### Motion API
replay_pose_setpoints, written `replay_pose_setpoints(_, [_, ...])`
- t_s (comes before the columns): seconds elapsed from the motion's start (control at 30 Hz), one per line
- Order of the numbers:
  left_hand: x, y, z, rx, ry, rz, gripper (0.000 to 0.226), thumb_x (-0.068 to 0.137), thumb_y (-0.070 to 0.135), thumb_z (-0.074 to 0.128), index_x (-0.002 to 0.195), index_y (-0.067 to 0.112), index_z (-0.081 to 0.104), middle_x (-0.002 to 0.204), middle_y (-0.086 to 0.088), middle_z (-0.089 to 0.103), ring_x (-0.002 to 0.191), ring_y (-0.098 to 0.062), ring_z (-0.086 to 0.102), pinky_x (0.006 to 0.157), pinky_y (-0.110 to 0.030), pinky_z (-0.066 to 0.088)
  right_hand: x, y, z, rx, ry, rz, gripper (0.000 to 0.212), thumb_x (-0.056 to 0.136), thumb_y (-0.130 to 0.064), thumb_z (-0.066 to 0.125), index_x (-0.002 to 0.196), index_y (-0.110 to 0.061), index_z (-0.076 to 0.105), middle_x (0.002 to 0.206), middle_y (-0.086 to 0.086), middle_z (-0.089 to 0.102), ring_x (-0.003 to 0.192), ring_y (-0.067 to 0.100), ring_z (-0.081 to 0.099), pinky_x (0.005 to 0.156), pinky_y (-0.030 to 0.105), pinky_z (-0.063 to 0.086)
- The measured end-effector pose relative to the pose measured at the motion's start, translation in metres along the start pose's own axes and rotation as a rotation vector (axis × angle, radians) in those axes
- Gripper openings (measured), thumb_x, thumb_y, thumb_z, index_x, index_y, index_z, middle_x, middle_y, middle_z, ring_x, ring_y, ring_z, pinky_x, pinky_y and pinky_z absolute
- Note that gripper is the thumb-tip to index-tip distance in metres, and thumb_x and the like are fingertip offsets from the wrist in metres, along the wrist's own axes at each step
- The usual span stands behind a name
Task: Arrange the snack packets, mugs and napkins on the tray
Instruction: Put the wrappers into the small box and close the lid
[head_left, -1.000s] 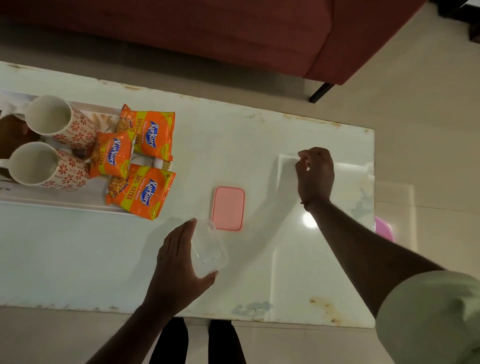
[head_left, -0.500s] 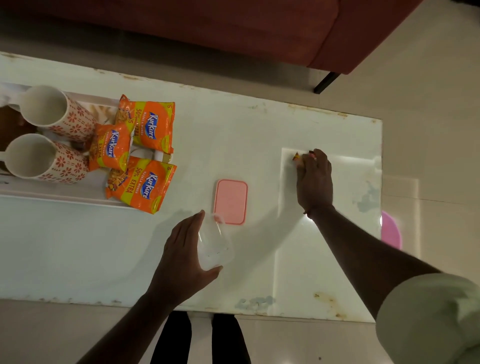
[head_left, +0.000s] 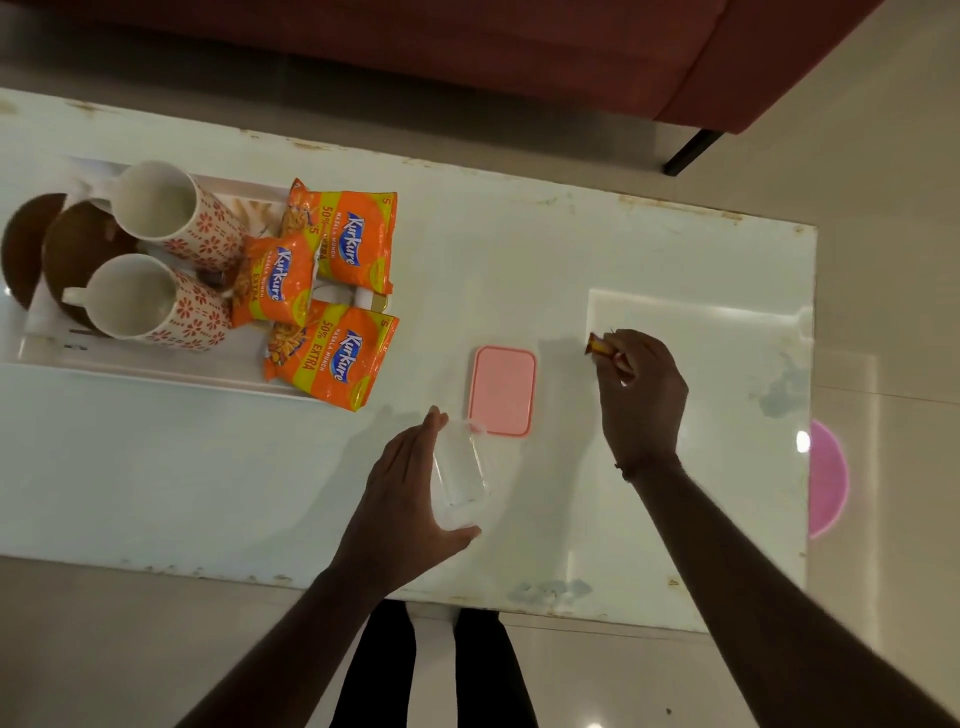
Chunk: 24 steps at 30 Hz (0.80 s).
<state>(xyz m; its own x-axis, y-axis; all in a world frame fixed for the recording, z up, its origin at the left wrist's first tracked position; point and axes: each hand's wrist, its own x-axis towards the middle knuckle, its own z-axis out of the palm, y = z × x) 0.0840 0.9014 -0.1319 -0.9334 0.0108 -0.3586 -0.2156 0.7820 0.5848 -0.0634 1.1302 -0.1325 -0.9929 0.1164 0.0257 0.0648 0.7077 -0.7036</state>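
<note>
A white tray (head_left: 156, 366) lies at the table's left. On it stand two white mugs with red flowers, one at the back (head_left: 171, 210) and one in front (head_left: 150, 301), and beside them lie three orange snack packets (head_left: 343, 239), (head_left: 272, 278), (head_left: 327, 356). My left hand (head_left: 410, 499) cups the side of a clear plastic box (head_left: 460, 470) near the front edge. My right hand (head_left: 641, 395) holds a small orange-wrapped candy (head_left: 602, 347) just above the table, right of a pink lid (head_left: 503, 389). No napkins can be made out.
Brown bowls (head_left: 52, 254) sit at the tray's far left. The white table (head_left: 519, 260) ends at the right near a pink object on the floor (head_left: 828, 478). A red sofa (head_left: 467, 52) runs along the far side. My legs stand at the near edge.
My right hand has picked the small orange candy off the table and drawn it back toward me. My left hand stays on the clear box.
</note>
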Motion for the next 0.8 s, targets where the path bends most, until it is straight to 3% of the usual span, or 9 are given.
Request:
replay_pose_setpoints(0.07, [0.000,0.000,-0.003,0.003,-0.026,0.007,0.134,0.053,0.073,0.073,0.154,0.026,-0.001,0.156,0.015,0.025,0.140,-0.004,0.027,0.109,-0.024,0.023,-0.030,-0.025,-0.003,0.078,0.016,-0.003,0.018,0.087,-0.016,0.073,0.105,-0.018,0.072,0.110,-0.003,0.068,0.094,0.004,0.066,0.083,0.011,0.052])
replay_pose_setpoints(0.23, [0.001,-0.001,-0.008,0.009,-0.055,0.036,0.136,0.056,0.074,0.071,0.149,0.035,-0.020,0.161,0.016,0.011,0.142,-0.003,0.013,0.112,-0.026,0.017,-0.107,-0.071,0.000,0.117,-0.147,-0.156,0.023,0.086,-0.013,0.074,0.106,-0.022,0.071,0.114,-0.008,0.067,0.102,0.000,0.065,0.086,0.011,0.052])
replay_pose_setpoints(0.33, [0.001,-0.005,-0.012,-0.012,-0.073,0.076,0.137,0.057,0.071,0.072,0.146,0.037,-0.027,0.159,0.019,0.005,0.143,-0.004,0.011,0.114,-0.027,0.019,-0.135,-0.075,0.012,0.016,-0.291,-0.284,0.022,0.081,-0.004,0.076,0.100,-0.016,0.074,0.113,-0.004,0.070,0.104,0.007,0.065,0.092,0.016,0.052])
replay_pose_setpoints(0.53, [0.000,-0.011,-0.020,-0.006,-0.110,0.140,0.137,0.060,0.067,0.075,0.144,0.036,-0.029,0.162,0.006,0.018,0.146,-0.014,0.025,0.115,-0.029,0.022,-0.148,-0.067,0.032,-0.178,-0.469,-0.436,0.028,0.074,0.007,0.077,0.098,-0.008,0.073,0.113,0.008,0.070,0.111,0.024,0.066,0.091,0.029,0.056])
replay_pose_setpoints(0.7, [-0.001,-0.013,-0.022,0.008,-0.100,0.163,0.135,0.060,0.065,0.075,0.146,0.032,-0.024,0.160,0.003,0.025,0.145,-0.017,0.030,0.116,-0.034,0.029,-0.148,-0.067,0.033,-0.158,-0.505,-0.475,0.036,0.077,0.002,0.077,0.112,-0.008,0.072,0.131,0.014,0.064,0.127,0.030,0.057,0.097,0.035,0.054])
replay_pose_setpoints(0.8, [-0.001,-0.015,-0.023,-0.007,-0.105,0.145,0.134,0.061,0.066,0.075,0.148,0.032,-0.021,0.160,0.005,0.024,0.145,-0.016,0.028,0.115,-0.029,0.024,-0.150,-0.068,0.027,-0.027,-0.369,-0.436,0.035,0.081,-0.007,0.072,0.116,-0.009,0.070,0.132,0.010,0.063,0.122,0.023,0.059,0.094,0.030,0.055])
